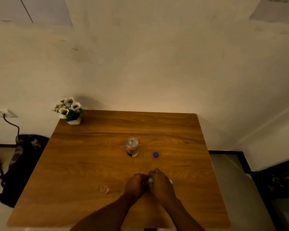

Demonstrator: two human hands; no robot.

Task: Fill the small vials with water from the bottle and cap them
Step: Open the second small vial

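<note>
A clear water bottle [132,147] stands open and upright in the middle of the wooden table [93,147]. Its blue cap [155,154] lies to the right of it. Near the front edge my left hand [137,184] and my right hand [161,182] are pressed together, fingers curled around a small vial whose pale top [150,180] shows between them; most of it is hidden. A white bit [170,181] peeks out at the right of my right hand. Left of my hands stands a small clear glass vial [104,189], uncapped.
A white pot of artificial flowers [70,110] sits at the table's far left corner against the wall. A dark bag [22,164] leans on the floor left of the table, with a cable running up to a wall socket.
</note>
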